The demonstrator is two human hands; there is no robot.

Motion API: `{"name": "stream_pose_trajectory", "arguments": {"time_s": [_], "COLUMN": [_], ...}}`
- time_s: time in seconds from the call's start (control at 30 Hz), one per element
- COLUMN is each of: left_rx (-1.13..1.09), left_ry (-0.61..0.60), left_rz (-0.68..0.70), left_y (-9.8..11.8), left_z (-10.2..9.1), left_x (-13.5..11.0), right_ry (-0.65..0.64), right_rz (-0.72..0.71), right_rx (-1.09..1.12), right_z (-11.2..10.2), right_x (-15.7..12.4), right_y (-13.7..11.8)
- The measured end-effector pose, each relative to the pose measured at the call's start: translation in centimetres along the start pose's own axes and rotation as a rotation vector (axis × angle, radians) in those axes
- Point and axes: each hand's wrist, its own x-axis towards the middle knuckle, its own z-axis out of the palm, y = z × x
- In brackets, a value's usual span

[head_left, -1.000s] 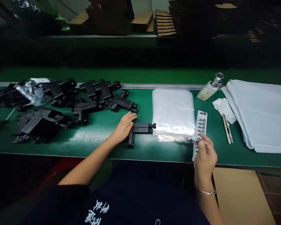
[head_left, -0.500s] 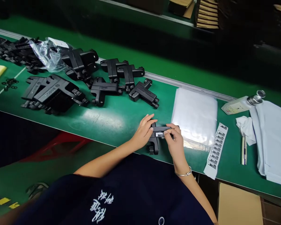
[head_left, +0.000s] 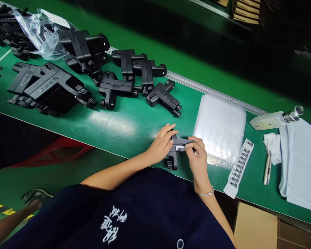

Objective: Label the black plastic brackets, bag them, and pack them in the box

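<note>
In the head view, the left hand (head_left: pixel 161 144) rests on a black bracket (head_left: pixel 174 157) on the green table (head_left: pixel 134 136), fingers extended, slightly spread. The right hand (head_left: pixel 198 156) bends its fingers at the bracket's other end, thumb against a small label (head_left: pixel 180 148); whether they pinch or merely press it is hard to tell.

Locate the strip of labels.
In the head view, the strip of labels lies on the right side of the green table, between the plastic bags and the crumpled white cloth.
</note>
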Motion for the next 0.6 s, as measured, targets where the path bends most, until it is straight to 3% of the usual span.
{"name": "stream_pose_trajectory", "arguments": {"time_s": [0.6], "left_rx": [-0.006], "left_ry": [-0.001], "left_rz": [0.003], "left_y": [0.10], "left_z": [-0.08], "left_x": [0.00], "right_ry": [-0.011], "right_rz": [-0.006], "right_rx": [-0.035], "right_z": [0.03], "right_x": [0.12], "right_y": [-0.28]}}
